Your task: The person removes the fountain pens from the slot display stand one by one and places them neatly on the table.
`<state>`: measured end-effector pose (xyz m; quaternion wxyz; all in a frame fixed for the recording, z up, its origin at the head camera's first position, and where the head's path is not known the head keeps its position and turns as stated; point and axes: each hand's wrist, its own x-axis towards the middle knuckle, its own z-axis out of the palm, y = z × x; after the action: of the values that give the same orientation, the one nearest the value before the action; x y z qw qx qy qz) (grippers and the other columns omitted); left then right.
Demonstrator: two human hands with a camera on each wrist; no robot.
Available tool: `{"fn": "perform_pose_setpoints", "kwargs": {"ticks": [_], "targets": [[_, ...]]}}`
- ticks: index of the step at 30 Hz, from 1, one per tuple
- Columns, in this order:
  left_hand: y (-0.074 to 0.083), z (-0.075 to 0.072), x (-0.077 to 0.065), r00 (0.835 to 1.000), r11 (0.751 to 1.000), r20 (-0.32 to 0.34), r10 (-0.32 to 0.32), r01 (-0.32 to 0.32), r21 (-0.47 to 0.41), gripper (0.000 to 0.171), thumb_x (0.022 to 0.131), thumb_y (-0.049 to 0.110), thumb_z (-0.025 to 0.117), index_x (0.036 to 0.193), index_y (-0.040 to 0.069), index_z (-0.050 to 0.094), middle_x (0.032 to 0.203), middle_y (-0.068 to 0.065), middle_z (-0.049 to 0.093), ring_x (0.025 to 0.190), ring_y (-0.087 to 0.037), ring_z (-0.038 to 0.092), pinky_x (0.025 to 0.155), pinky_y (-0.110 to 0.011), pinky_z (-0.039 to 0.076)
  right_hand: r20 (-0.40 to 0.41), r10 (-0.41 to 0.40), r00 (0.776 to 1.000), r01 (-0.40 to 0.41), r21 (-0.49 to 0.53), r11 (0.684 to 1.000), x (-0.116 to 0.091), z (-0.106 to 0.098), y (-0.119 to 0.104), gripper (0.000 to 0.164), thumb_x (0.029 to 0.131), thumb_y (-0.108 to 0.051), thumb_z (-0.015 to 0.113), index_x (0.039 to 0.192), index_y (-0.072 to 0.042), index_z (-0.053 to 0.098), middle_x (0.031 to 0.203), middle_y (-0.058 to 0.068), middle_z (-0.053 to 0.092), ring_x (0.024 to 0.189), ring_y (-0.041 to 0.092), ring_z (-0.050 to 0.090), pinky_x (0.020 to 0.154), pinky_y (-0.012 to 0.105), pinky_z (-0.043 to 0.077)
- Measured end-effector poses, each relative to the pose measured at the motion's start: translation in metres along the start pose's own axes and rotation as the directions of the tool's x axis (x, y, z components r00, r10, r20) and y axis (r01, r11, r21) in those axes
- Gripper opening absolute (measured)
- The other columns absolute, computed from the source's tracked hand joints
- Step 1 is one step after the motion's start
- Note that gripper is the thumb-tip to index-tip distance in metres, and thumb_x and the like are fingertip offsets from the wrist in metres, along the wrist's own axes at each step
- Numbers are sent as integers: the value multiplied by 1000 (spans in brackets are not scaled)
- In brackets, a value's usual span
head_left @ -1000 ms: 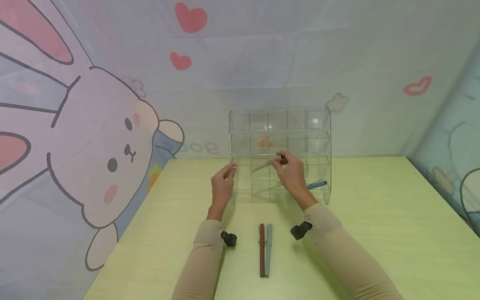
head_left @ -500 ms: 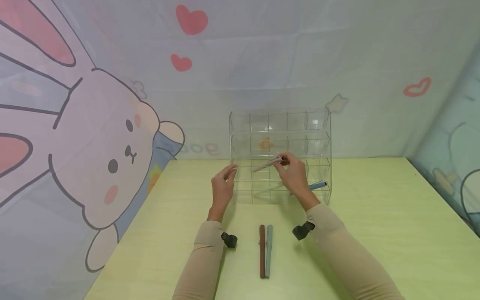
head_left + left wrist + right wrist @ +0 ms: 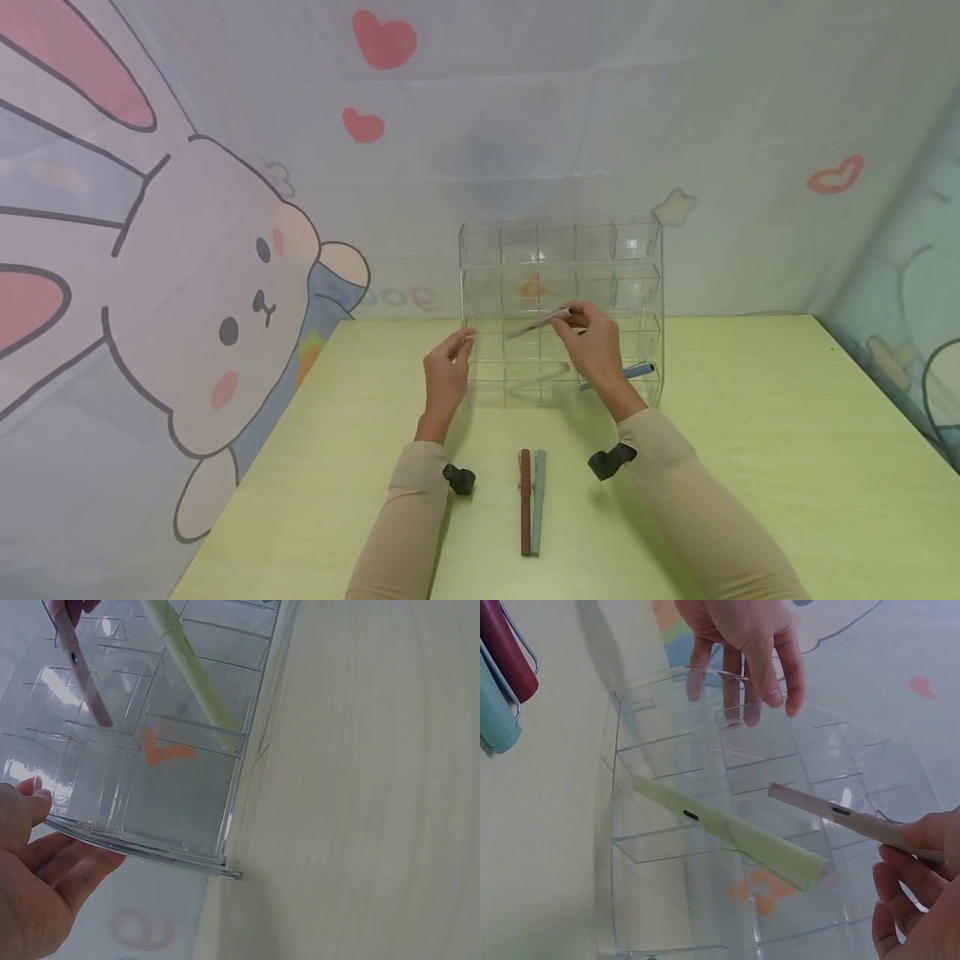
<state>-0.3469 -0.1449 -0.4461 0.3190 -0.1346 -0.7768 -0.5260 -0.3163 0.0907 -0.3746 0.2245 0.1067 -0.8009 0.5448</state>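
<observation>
Presently, red pen (image 3: 526,500) and teal pen (image 3: 538,500) are lying nearest. The left hand (image 3: 446,379) is gripping the rack (image 3: 633,287), apparently steadying it; the right hand (image 3: 596,346) is pinching pink pen (image 3: 540,323) by one end across its front, presumably freeing the other. I am counting five pens, green pen (image 3: 727,830) and blue pen (image 3: 640,370) lying inside.

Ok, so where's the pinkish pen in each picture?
Head: just right of and below the centre, slanting, its upper end in the right hand: the pinkish pen.
Left wrist: near the top left corner, the pinkish pen slopes down to the right.
Right wrist: right of centre, the pinkish pen runs towards the right edge.
Shared landmark: the clear rack, in all three views.
</observation>
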Motion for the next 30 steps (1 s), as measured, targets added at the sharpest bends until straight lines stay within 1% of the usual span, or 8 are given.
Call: {"fn": "perform_pose_setpoints", "kwargs": {"ticks": [3, 5, 10, 13, 16, 19, 24, 30], "targets": [[-1, 1, 1, 1000, 1000, 1, 12, -12, 0, 19, 99, 10, 65, 114, 7, 75, 106, -19, 73, 94, -31, 73, 89, -51, 54, -65, -34, 997, 36, 31, 999, 0, -3, -3, 26, 96, -15, 70, 116, 2, 66, 105, 17, 72, 97, 29, 68, 80, 40, 53], [-1, 1, 2, 1000, 1000, 2, 12, -12, 5, 18, 99, 11, 65, 114, 7, 75, 105, -18, 74, 93, -30, 73, 87, -51, 55, -112, -39, 993, 45, 50, 998, 0, -6, -5, 25, 95, -15, 71, 114, 1, 66, 102, 16, 72, 95, 27, 68, 77, 32, 52], [-1, 1, 2, 1000, 1000, 4, -6, 6, 16, 19, 99, 11, 65, 114, 7, 75, 106, -15, 74, 92, -29, 73, 87, -49, 55, -199, -44, 979, 68, 119, 991, -3, -14, -10, 28, 93, -13, 71, 116, 1, 64, 101, 15, 73, 90, 19, 66, 71, 18, 50], [0, 0, 2, 1000, 1000, 4, -19, 19, 15, 19, 99, 12, 65, 115, 6, 75, 106, -14, 74, 92, -30, 73, 88, -49, 55, -233, -70, 970, 108, 153, 982, -6, -18, -13, 29, 93, -12, 72, 117, 3, 62, 101, 16, 72, 86, 16, 64, 71, 18, 50], [0, 0, 1, 1000, 1000, 12, -19, 19, 3, 20, 99, 11, 64, 115, 5, 74, 106, -17, 74, 93, -33, 72, 89, -51, 54, -262, -84, 961, 134, 181, 974, -9, -22, -14, 29, 93, -9, 72, 117, 4, 62, 100, 17, 72, 83, 12, 63, 70, 18, 49], [0, 0, 0, 1000, 1000, 19, -19, 19, -5, 20, 99, 10, 64, 116, 5, 74, 108, -20, 73, 95, -33, 72, 89, -52, 54, -280, -81, 957, 140, 198, 970, -12, -25, -14, 30, 92, -8, 73, 117, 5, 61, 100, 18, 71, 84, 9, 62, 70, 18, 48], [0, 0, 0, 999, 1000, 26, -30, 30, -7, 21, 100, 11, 64, 117, 5, 74, 109, -18, 73, 96, -32, 72, 90, -51, 53, -311, -74, 948, 149, 227, 962, -16, -31, -16, 32, 90, -5, 74, 118, 6, 61, 100, 18, 71, 83, 7, 63, 73, 19, 49], [-1, 0, 0, 999, 999, 24, -40, 40, -14, 20, 100, 12, 64, 116, 7, 74, 109, -16, 73, 97, -33, 71, 92, -50, 53, -329, -65, 942, 180, 332, 926, -24, -37, -22, 37, 92, -5, 72, 124, 1, 55, 103, 12, 72, 91, 10, 70, 81, 22, 53]]}}
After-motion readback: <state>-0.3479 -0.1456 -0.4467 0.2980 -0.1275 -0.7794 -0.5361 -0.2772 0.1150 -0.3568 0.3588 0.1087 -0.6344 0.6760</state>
